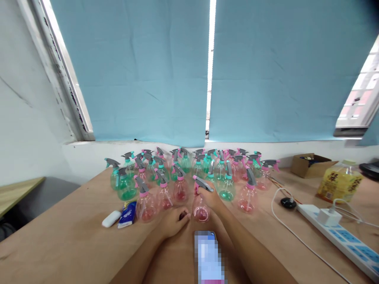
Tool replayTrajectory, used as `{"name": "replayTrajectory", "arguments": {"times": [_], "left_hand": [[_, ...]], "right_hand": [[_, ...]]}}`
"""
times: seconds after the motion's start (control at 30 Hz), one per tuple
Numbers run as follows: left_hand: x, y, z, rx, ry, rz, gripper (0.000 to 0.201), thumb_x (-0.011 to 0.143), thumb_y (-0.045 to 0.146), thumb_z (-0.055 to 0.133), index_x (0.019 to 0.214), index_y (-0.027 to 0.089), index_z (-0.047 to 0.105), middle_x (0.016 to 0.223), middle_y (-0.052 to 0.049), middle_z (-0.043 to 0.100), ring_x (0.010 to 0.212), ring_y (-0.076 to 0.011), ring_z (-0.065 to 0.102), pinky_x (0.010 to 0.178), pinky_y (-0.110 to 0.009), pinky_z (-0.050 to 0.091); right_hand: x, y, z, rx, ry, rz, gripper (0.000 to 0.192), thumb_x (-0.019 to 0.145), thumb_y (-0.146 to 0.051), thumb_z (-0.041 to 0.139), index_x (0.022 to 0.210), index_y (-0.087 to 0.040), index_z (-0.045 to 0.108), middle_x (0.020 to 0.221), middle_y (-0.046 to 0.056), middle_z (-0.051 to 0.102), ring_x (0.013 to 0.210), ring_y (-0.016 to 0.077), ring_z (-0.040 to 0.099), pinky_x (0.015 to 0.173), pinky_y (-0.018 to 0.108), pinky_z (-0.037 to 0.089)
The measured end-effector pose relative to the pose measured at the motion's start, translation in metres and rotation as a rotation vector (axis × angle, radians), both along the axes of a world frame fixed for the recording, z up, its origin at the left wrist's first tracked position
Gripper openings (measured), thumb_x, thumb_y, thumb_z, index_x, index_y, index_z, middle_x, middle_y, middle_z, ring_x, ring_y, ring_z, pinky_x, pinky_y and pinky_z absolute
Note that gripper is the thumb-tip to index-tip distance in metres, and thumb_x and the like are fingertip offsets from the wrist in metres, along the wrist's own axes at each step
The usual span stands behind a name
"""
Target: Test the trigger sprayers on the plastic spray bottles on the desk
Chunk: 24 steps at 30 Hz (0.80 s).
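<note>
right hand (pixel 211 196) is closing on the neck of a pink spray bottle (pixel 201 210), fingers bent around it beneath the gray head; left hand (pixel 172 221) is lying half curled just beside the bottle, and whether it is pinching anything cannot be told. the bottle is standing nearly upright, its long axis running close to vertical, its nozzle (pixel 195 180) pointing toward the left edge of the table (pixel 68 225); it is occupying the front of a cluster of pink and green bottles (pixel 127 190) that is reaching toward the back edge. a phone (pixel 209 256) is lying nearer the viewer. a carton (pixel 308 169) is sitting near the back edge; blue blinds (pixel 133 71) are hanging behind.
</note>
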<state>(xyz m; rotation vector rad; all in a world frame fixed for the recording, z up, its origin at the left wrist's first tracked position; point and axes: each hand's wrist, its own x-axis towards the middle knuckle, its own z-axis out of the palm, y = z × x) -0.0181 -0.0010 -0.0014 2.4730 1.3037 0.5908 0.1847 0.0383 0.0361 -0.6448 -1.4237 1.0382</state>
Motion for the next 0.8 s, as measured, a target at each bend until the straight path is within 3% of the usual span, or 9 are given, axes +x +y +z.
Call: {"name": "replayTrajectory", "arguments": {"times": [0.23, 0.43, 0.53, 0.67, 0.8], "left_hand": [[0.000, -0.001, 0.001, -0.007, 0.002, 0.001, 0.034, 0.098, 0.045, 0.043, 0.084, 0.021, 0.063, 0.080, -0.001, 0.070, 0.074, -0.0174, 0.062, 0.065, -0.026, 0.036], [-0.001, 0.001, -0.002, 0.001, 0.004, 0.001, 0.033, 0.097, 0.046, 0.044, 0.085, 0.021, 0.063, 0.081, -0.001, 0.070, 0.076, -0.0177, 0.062, 0.067, -0.026, 0.037], [-0.001, 0.001, -0.001, 0.003, -0.002, -0.003, 0.033, 0.097, 0.045, 0.044, 0.084, 0.021, 0.063, 0.082, -0.001, 0.070, 0.076, -0.0176, 0.062, 0.068, -0.026, 0.038], [-0.002, 0.001, -0.002, 0.002, 0.006, 0.008, 0.032, 0.097, 0.045, 0.045, 0.086, 0.022, 0.064, 0.083, -0.002, 0.071, 0.077, -0.0179, 0.062, 0.068, -0.027, 0.038], [-0.002, 0.003, -0.006, 0.003, 0.019, 0.013, 0.031, 0.097, 0.045, 0.045, 0.089, 0.022, 0.065, 0.088, -0.002, 0.072, 0.080, -0.0191, 0.063, 0.069, -0.027, 0.038]], "right_hand": [[-0.001, -0.007, 0.009, 0.023, -0.025, 0.036, 0.023, 0.062, -0.015, 0.049, 0.076, -0.020, 0.067, 0.080, 0.000, 0.068, 0.065, 0.0142, 0.056, 0.061, 0.026, 0.047], [-0.001, -0.004, 0.006, -0.016, -0.020, 0.044, 0.011, 0.062, -0.017, 0.050, 0.066, -0.020, 0.060, 0.062, -0.002, 0.058, 0.060, 0.0145, 0.054, 0.059, 0.026, 0.045], [-0.001, -0.003, 0.001, 0.001, -0.036, 0.005, 0.012, 0.065, -0.018, 0.050, 0.070, -0.020, 0.061, 0.067, -0.001, 0.060, 0.062, 0.0152, 0.055, 0.060, 0.026, 0.045], [-0.006, -0.006, -0.007, 0.055, -0.091, -0.295, 0.026, 0.076, -0.022, 0.050, 0.097, -0.020, 0.066, 0.078, 0.000, 0.063, 0.064, 0.0155, 0.054, 0.064, 0.028, 0.046], [-0.012, -0.015, -0.016, 0.137, -0.174, -0.619, 0.045, 0.082, -0.024, 0.053, 0.126, -0.020, 0.054, 0.102, 0.006, 0.065, 0.080, 0.0190, 0.058, 0.076, 0.031, 0.047]]}}
